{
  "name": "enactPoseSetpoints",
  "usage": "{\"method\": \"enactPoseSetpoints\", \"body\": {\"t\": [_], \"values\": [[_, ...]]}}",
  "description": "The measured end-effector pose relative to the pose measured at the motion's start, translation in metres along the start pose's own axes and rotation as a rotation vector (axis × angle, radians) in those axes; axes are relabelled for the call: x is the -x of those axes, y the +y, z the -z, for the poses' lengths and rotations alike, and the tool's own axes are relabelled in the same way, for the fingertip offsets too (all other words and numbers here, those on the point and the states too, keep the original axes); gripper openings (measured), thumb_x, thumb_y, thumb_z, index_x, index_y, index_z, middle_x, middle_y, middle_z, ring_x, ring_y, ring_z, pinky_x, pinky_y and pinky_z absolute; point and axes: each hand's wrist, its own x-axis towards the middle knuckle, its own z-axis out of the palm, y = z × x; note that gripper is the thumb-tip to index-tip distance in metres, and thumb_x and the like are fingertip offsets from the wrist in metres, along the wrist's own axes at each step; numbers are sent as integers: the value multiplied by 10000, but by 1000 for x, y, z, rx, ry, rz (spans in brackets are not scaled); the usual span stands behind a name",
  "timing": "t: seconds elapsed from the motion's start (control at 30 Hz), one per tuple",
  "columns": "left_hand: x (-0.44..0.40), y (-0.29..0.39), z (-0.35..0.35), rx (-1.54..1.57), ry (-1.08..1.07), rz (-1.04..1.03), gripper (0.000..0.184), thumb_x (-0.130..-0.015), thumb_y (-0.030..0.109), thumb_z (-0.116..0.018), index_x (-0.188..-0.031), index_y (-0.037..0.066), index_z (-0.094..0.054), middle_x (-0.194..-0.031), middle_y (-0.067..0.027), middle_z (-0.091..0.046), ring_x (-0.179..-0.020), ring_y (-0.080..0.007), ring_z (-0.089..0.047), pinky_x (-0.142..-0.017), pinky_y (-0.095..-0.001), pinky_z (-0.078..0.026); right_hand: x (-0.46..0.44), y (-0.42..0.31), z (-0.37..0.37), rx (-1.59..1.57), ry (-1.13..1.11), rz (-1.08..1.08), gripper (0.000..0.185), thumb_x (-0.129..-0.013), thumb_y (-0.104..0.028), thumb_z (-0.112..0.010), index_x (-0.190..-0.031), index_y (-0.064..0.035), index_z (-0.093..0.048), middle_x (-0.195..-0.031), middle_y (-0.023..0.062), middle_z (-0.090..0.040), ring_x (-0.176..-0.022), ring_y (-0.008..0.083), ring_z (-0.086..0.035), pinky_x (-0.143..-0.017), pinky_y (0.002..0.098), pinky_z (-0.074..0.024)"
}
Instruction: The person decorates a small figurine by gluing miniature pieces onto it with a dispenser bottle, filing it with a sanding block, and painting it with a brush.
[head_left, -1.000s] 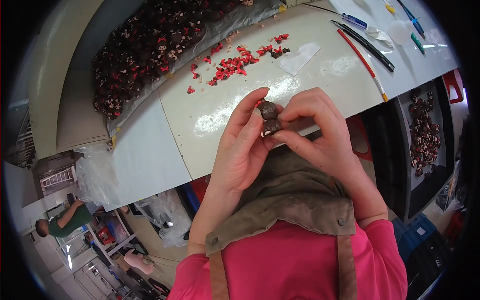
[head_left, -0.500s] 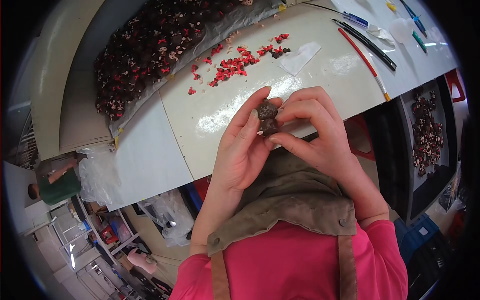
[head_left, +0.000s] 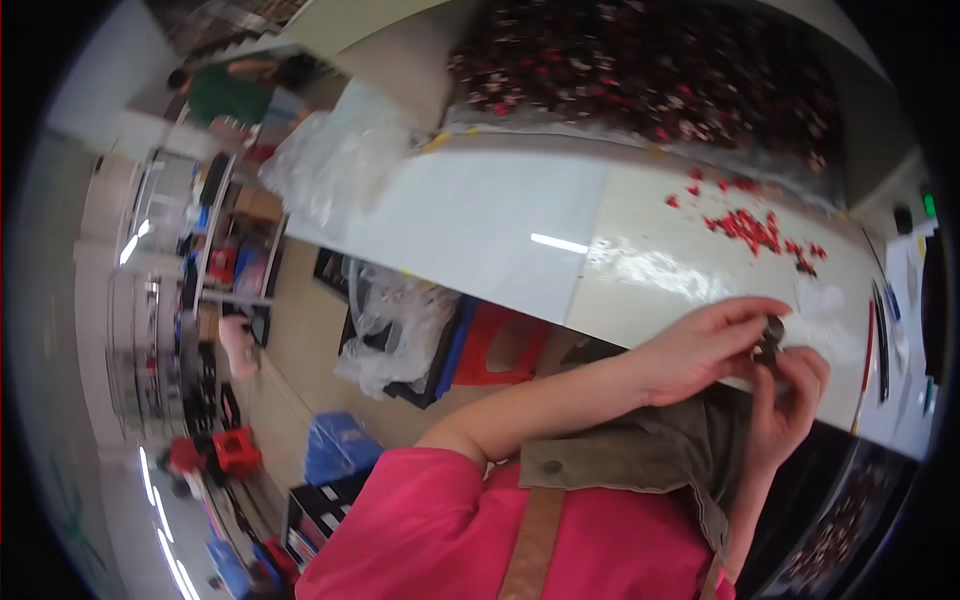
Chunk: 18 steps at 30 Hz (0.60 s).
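Note:
A small dark brown figurine (head_left: pixel 771 336) of two rounded lumps is held between my hands, just off the table's front edge. My left hand (head_left: pixel 705 352) grips it from the left, fingers over the top and thumb below. From the right, the fingertips and thumb of my right hand (head_left: pixel 788 402) close on its lower part. Motion blur hides its finer details. Beyond my hands, small red-and-dark pieces (head_left: pixel 750 230) lie scattered on the table (head_left: pixel 650 270). A white piece of tissue (head_left: pixel 820 297) rests to their right.
Many dark figurines fill a lined tray (head_left: pixel 640 80) at the back. A red-handled brush (head_left: pixel 868 345) and other slim tools lie right. Clear plastic (head_left: pixel 335 165) covers the table's left end. A red stool (head_left: pixel 497 345) stands below. A person in green (head_left: pixel 228 95) is far left.
The view has swung left, so my hands and the table now appear farther right, with more of the room showing. Both hands still hold the figurine.

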Motion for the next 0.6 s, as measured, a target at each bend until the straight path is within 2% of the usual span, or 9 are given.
{"method": "enactPoseSetpoints", "body": {"t": [0.27, 0.47, 0.6], "values": [[1, 1, -1, -1, -53, -18, 333, -1024, 197, -446, -1322, 52, -464, -1078, -15, -536, -1007, -100, -543, -893, -310, -490, 2, -3, -2, -41, 12, -58, 276, -787, 70, -692, -1008, -46, -575, -1051, 109, -533, -993, 236, -524, -888, 317, -427], [0, -3, 5, -16, 22, -40, 366, -1012, 185, -473, -1349, 46, -450, -1057, -26, -557, -1001, -122, -559, -890, -314, -490, 3, 3, -5, -22, 34, -15, 313, -708, 66, -767, -940, -55, -595, -1015, 112, -556, -965, 252, -555, -843, 332, -461], [7, 7, -3, -124, 71, 1, 383, -1021, 199, -440, -1370, 41, -434, -1198, -95, -570, -1091, -170, -565, -895, -325, -493, -5, -2, -4, -9, 23, 45, 372, -640, 15, -828, -933, -59, -610, -973, 114, -595, -910, 262, -597, -758, 332, -504]]}}
